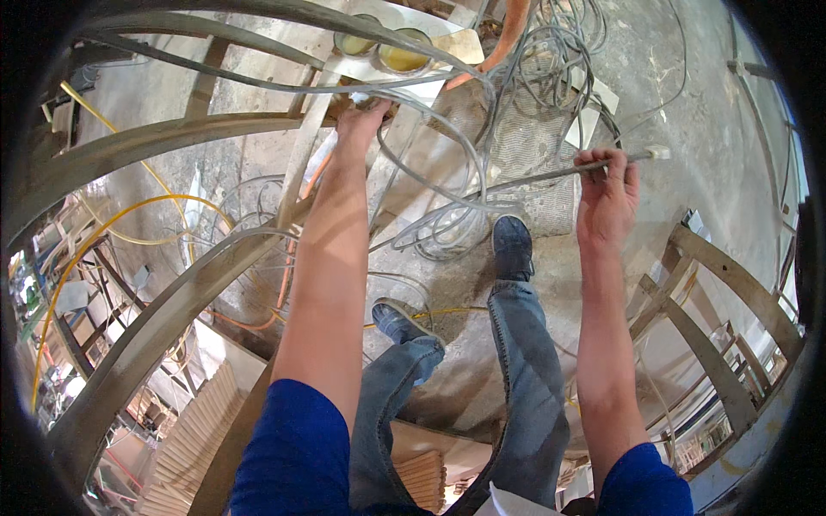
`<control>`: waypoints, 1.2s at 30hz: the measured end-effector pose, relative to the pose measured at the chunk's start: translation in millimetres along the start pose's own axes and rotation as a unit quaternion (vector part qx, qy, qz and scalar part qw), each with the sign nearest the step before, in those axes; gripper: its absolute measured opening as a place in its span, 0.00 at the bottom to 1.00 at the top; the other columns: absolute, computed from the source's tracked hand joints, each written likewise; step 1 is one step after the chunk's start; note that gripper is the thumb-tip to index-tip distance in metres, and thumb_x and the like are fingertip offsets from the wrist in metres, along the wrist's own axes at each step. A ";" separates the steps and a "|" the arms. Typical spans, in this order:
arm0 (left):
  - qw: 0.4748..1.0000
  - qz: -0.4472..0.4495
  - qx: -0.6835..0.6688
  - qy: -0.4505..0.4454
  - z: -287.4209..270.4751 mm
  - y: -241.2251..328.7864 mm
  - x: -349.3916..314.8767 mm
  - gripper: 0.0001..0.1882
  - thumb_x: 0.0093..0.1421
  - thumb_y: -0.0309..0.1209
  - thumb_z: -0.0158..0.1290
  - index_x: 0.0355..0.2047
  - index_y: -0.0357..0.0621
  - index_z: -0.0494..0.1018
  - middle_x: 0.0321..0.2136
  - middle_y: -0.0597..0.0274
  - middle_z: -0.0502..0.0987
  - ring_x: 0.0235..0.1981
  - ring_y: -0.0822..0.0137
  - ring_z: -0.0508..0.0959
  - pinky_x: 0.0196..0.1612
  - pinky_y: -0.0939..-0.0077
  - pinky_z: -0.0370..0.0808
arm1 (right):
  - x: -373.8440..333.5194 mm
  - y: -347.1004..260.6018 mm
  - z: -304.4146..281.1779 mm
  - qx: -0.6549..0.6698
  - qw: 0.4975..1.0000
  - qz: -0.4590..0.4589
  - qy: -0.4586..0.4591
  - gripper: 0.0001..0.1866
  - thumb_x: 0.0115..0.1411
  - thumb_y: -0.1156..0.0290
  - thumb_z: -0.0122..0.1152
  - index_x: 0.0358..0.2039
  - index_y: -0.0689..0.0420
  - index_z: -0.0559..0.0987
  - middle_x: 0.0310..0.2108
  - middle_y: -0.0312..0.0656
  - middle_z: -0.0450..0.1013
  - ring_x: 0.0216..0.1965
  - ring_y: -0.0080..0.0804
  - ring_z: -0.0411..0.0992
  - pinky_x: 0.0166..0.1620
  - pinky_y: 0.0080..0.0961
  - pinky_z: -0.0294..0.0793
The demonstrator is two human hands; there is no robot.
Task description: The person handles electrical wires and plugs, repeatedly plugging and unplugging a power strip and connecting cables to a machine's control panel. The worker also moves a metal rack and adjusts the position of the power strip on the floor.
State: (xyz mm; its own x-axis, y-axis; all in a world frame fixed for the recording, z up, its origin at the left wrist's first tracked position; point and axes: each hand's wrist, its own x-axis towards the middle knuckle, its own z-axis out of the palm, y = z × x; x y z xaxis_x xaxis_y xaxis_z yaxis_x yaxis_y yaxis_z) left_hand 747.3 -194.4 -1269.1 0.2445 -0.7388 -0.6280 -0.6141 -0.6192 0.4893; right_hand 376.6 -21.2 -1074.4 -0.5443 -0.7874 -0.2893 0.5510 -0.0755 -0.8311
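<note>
My right hand [607, 193] is closed around a long thin grey stick [551, 175], which has a pale blocky tip [658, 153] just past my fingers. The stick slants down to the left over loops of grey cable. My left arm reaches far forward, and my left hand [363, 125] is at the wooden frame, below two open cans [403, 53] of yellowish contents. Its fingers look curled by a small pale thing; what they hold is hard to make out. The cans stand on a white board [434, 19] with a flat tan piece beside them.
Curved wooden frame rails [146, 155] arch across the left side. Another slatted wooden frame [718, 344] stands at the lower right. Tangled grey cables [555, 52], an orange hose [509, 39] and a yellow hose [112, 219] lie about. My shoes [512, 245] are on the concrete floor.
</note>
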 end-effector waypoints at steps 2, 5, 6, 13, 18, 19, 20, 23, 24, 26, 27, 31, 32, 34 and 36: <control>0.999 0.013 -0.008 0.039 32.1 17.4 -3.3 0.38 0.55 0.48 0.68 0.56 0.30 0.73 0.54 0.46 0.78 0.54 0.58 0.78 0.56 0.65 0.74 | -4.1 -28.4 -3.8 -0.011 1.000 -0.026 -0.008 0.09 0.73 0.67 0.53 0.43 0.60 0.75 0.37 0.42 0.75 0.37 0.32 0.74 0.47 0.35 0.77; 0.996 -0.018 -0.081 0.025 15.3 -2.3 20.1 0.31 0.54 0.46 0.69 0.48 0.32 0.78 0.45 0.51 0.81 0.43 0.60 0.82 0.43 0.64 0.79 | 0.3 -78.7 11.3 0.008 0.991 -0.088 -0.105 0.10 0.73 0.65 0.52 0.44 0.57 0.76 0.37 0.40 0.74 0.34 0.29 0.70 0.45 0.33 0.72; 0.995 -0.038 -0.090 0.029 17.9 10.4 5.8 0.30 0.52 0.46 0.70 0.43 0.32 0.79 0.40 0.53 0.82 0.37 0.61 0.82 0.36 0.65 0.80 | 3.8 -103.3 11.9 0.003 0.985 -0.120 -0.126 0.10 0.72 0.64 0.54 0.44 0.56 0.77 0.36 0.39 0.73 0.33 0.27 0.68 0.44 0.30 0.69; 0.984 -0.035 -0.023 0.172 -32.6 1.4 -103.1 0.37 0.42 0.55 0.70 0.32 0.25 0.78 0.32 0.46 0.82 0.28 0.59 0.82 0.26 0.65 0.78 | -22.4 -225.6 50.3 -0.017 0.950 -0.283 -0.134 0.09 0.67 0.65 0.59 0.34 0.55 0.74 0.29 0.33 0.63 0.26 0.23 0.57 0.33 0.25 0.57; 0.962 0.007 -0.016 0.273 -23.5 21.2 -191.8 0.39 0.43 0.54 0.68 0.35 0.22 0.73 0.33 0.39 0.79 0.37 0.50 0.81 0.45 0.58 0.78 | -45.6 -245.4 44.0 -0.087 0.946 -0.306 -0.063 0.12 0.69 0.64 0.58 0.37 0.62 0.75 0.29 0.36 0.64 0.22 0.22 0.56 0.27 0.23 0.55; 0.968 -0.005 -0.105 0.228 -26.1 37.1 -216.7 0.43 0.44 0.52 0.67 0.45 0.21 0.67 0.43 0.35 0.75 0.47 0.46 0.77 0.56 0.54 0.71 | -51.7 -247.7 42.5 -0.088 0.944 -0.315 -0.035 0.13 0.70 0.64 0.56 0.40 0.64 0.75 0.28 0.36 0.64 0.21 0.21 0.56 0.25 0.22 0.53; 0.958 0.008 -0.117 0.263 -23.0 33.8 -231.1 0.45 0.45 0.52 0.67 0.47 0.21 0.65 0.45 0.33 0.74 0.49 0.46 0.76 0.56 0.54 0.70 | -57.9 -248.0 44.3 -0.111 0.939 -0.323 -0.031 0.14 0.70 0.64 0.56 0.40 0.65 0.75 0.28 0.36 0.64 0.21 0.21 0.56 0.24 0.22 0.53; 0.952 0.016 -0.137 0.271 -7.6 11.5 -267.9 0.53 0.46 0.49 0.66 0.56 0.17 0.54 0.57 0.28 0.63 0.57 0.40 0.69 0.61 0.56 0.67 | -76.9 -252.4 46.8 -0.186 0.917 -0.352 -0.014 0.14 0.72 0.66 0.54 0.40 0.66 0.75 0.23 0.36 0.62 0.20 0.21 0.55 0.23 0.21 0.52; 0.956 -0.011 -0.086 0.282 -0.1 5.1 -279.0 0.50 0.47 0.47 0.67 0.55 0.20 0.55 0.54 0.31 0.63 0.53 0.40 0.70 0.57 0.53 0.70 | -82.3 -256.9 45.2 -0.227 0.903 -0.365 0.000 0.13 0.72 0.66 0.54 0.40 0.66 0.75 0.22 0.36 0.61 0.20 0.21 0.55 0.23 0.21 0.52; 0.950 -0.053 -0.003 0.308 21.6 -11.6 -288.2 0.46 0.49 0.44 0.66 0.55 0.25 0.54 0.50 0.35 0.63 0.48 0.40 0.72 0.51 0.49 0.73 | -86.1 -264.8 43.4 -0.302 0.867 -0.395 0.020 0.13 0.73 0.67 0.53 0.39 0.66 0.75 0.19 0.36 0.60 0.19 0.22 0.56 0.23 0.21 0.53; 0.942 -0.070 0.032 0.326 31.2 -24.7 -289.0 0.46 0.50 0.43 0.66 0.55 0.26 0.52 0.49 0.35 0.62 0.46 0.40 0.72 0.49 0.48 0.75 | -88.2 -266.1 53.3 -0.345 0.837 -0.419 0.073 0.13 0.73 0.67 0.53 0.36 0.66 0.73 0.18 0.36 0.58 0.18 0.23 0.56 0.21 0.22 0.53; 0.946 -0.110 0.022 0.303 45.4 -43.5 -302.5 0.55 0.53 0.47 0.66 0.61 0.19 0.44 0.54 0.23 0.57 0.53 0.33 0.69 0.54 0.47 0.74 | -77.5 -303.6 50.9 -0.362 0.782 -0.508 0.005 0.15 0.68 0.72 0.55 0.23 0.63 0.69 0.17 0.38 0.58 0.17 0.26 0.54 0.20 0.23 0.51; 0.953 -0.125 -0.003 0.277 39.7 -40.0 -308.9 0.58 0.53 0.49 0.66 0.62 0.17 0.42 0.55 0.19 0.56 0.56 0.31 0.68 0.56 0.47 0.73 | -74.3 -317.7 49.0 -0.343 0.786 -0.513 -0.035 0.17 0.66 0.75 0.56 0.19 0.61 0.67 0.16 0.39 0.57 0.17 0.26 0.53 0.20 0.23 0.48; 0.948 -0.121 -0.024 0.293 31.8 -38.7 -304.6 0.49 0.52 0.44 0.67 0.56 0.24 0.48 0.51 0.25 0.59 0.53 0.33 0.71 0.52 0.48 0.76 | -75.7 -322.1 66.7 -0.331 0.766 -0.551 0.002 0.17 0.62 0.75 0.60 0.17 0.60 0.67 0.14 0.37 0.55 0.15 0.24 0.51 0.20 0.24 0.45; 0.953 -0.151 -0.029 0.259 16.9 -24.9 -307.0 0.42 0.53 0.41 0.67 0.52 0.27 0.52 0.48 0.32 0.60 0.50 0.35 0.72 0.50 0.48 0.77 | -77.9 -324.5 82.0 -0.375 0.727 -0.575 0.019 0.13 0.64 0.70 0.58 0.25 0.62 0.69 0.13 0.36 0.58 0.13 0.25 0.55 0.18 0.24 0.50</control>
State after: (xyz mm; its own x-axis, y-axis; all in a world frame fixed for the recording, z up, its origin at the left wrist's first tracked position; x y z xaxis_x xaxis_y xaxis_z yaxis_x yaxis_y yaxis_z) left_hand 674.8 52.3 -1098.7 0.7512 -0.5467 -0.3698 -0.4172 -0.8275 0.3758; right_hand 292.0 14.5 -743.3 -0.3974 -0.4495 0.8000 -0.7734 -0.3052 -0.5556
